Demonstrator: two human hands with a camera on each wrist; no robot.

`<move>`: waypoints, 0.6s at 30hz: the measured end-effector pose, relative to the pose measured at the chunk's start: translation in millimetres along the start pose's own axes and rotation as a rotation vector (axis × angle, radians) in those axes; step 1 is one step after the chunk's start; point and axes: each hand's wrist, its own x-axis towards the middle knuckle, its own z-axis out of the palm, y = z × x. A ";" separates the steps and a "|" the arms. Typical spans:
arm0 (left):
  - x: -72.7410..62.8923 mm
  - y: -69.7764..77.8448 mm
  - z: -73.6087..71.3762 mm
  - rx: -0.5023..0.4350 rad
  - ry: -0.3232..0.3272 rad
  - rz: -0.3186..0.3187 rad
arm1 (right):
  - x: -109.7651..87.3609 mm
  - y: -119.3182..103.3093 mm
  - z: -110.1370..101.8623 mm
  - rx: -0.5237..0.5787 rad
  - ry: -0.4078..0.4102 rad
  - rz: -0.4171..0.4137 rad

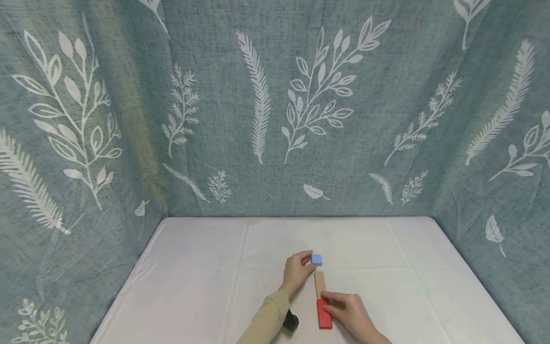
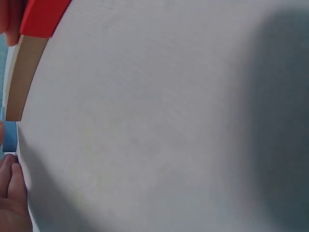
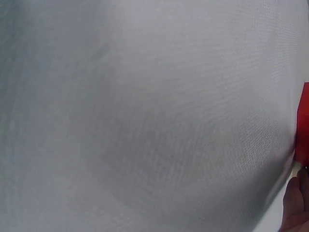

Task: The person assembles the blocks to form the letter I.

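Observation:
In the head view, a small blue block (image 1: 316,258) sits at the far end of a line of blocks, with my left hand (image 1: 296,272) pinching it between thumb and fingers. Just nearer lies a plain wooden block (image 1: 320,282), and its near end meets a longer red block (image 1: 324,317). My right hand (image 1: 353,313) grips the red block around its far end, the index finger close to the joint. The left wrist view catches the wooden block (image 2: 24,72) and the blue block (image 2: 9,136) at its left edge. Only a strip of the red block (image 3: 302,125) enters the right wrist view.
A white cloth covers the table (image 1: 193,277). Teal curtains (image 1: 223,119) with white leaf prints hang behind and at both sides. A black object (image 1: 290,321) shows beside the left sleeve (image 1: 268,317), apparently at the wrist.

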 end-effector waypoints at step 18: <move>-29.4 -6.0 -85.6 0.158 -0.148 0.115 | 7.2 0.3 -10.9 -0.194 -0.034 -0.055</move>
